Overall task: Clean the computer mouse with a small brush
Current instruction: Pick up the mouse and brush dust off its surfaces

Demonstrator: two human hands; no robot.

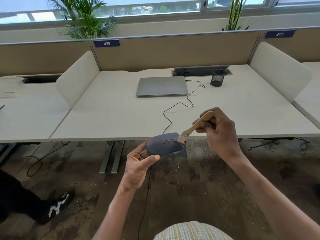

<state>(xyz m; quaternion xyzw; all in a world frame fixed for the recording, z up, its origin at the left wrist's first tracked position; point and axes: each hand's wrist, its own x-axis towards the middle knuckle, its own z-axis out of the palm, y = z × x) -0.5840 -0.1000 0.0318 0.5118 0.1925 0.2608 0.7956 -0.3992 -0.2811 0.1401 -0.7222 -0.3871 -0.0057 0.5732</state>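
Left hand [138, 163] gripping mouse [164, 144], right hand [220, 130] brush [195, 127]

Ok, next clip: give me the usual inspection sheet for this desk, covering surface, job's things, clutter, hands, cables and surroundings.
Surface: pale desk with side dividers.
Job's things: dark mouse held in the air in front of the desk edge; brush, bristles on the mouse's front end.
Clutter: closed laptop; mesh pen cup.
Hands: left hand grips the mouse's rear; right hand grips the brush handle.
Cables: mouse cable snakes across the desk toward the laptop; more cables on the floor.
Surroundings: plants, windows, number tags 476 and 477, another person's shoe.
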